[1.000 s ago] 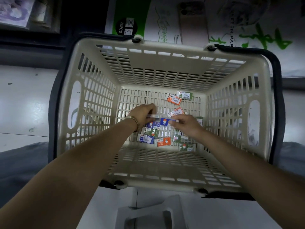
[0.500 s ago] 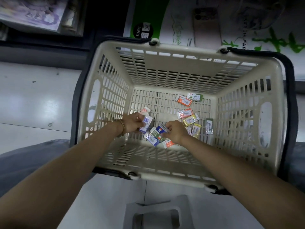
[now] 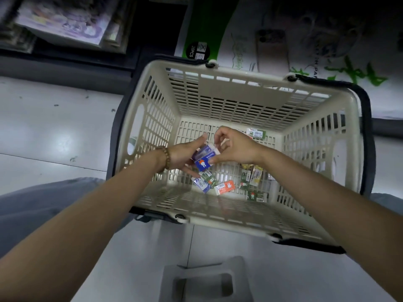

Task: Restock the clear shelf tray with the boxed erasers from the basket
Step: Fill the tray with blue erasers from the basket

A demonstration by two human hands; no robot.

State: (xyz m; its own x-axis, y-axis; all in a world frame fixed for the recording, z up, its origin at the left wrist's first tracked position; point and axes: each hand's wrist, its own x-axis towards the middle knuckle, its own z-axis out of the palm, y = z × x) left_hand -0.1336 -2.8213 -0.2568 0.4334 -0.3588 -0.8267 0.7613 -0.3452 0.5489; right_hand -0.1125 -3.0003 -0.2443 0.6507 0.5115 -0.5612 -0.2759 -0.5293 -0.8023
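Observation:
A cream slatted basket [image 3: 244,223] with dark handles stands on the pale floor. Several small boxed erasers lie on its bottom: an orange one [image 3: 225,187], a green one [image 3: 209,178], a blue-white one [image 3: 201,184], more green and yellow ones [image 3: 250,177] to the right, one green [image 3: 257,133] at the back. My left hand [image 3: 185,154], raised inside the basket, holds a small stack of blue and white eraser boxes [image 3: 205,156]. My right hand [image 3: 235,147] pinches the right side of that stack. The clear shelf tray is not in view.
A white plastic stool top [image 3: 205,282] sits at the bottom edge, below the basket. A dark shelf base [image 3: 65,68] with packaged goods runs along the top left. A green-and-white carton [image 3: 250,40] stands behind the basket. Grey trouser fabric [image 3: 32,205] shows at left.
Both hands rose from the basket bottom and came together, now holding blue eraser boxes between them. The view shifted, so the basket sits further right in the frame.

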